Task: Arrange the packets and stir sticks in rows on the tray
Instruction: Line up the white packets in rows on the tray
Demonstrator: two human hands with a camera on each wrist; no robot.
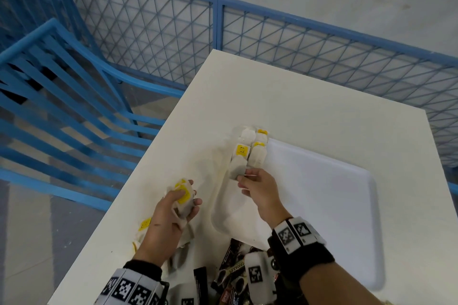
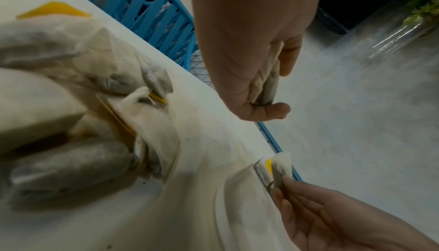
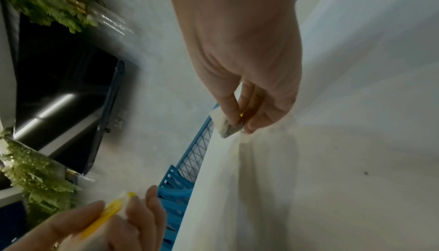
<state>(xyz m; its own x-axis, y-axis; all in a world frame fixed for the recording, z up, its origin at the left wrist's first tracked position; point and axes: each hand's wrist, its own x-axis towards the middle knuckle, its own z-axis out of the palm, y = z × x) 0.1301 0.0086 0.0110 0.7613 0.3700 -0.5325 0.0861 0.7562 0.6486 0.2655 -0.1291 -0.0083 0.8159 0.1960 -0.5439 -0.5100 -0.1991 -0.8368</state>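
A white tray [image 1: 322, 193] lies on the right of the white table [image 1: 285, 96]. Several tea bags with yellow tags [image 1: 250, 148] lie in two short rows at its far-left corner. My right hand [image 1: 241, 181] pinches the near end of one tea bag [image 1: 236, 168] at the tray's left edge; the right wrist view shows that tea bag [image 3: 228, 127] between thumb and fingers. My left hand [image 1: 188, 199] grips a bunch of tea bags [image 1: 183, 197] just left of the tray, the bunch [image 2: 263, 89] being pressed in its curled fingers.
More tea bags [image 1: 145, 226] lie heaped under my left wrist. Dark coffee packets [image 1: 233, 267] are piled at the table's near edge. Blue slatted chairs [image 1: 62, 96] stand to the left and a blue mesh fence [image 1: 297, 39] runs behind the table.
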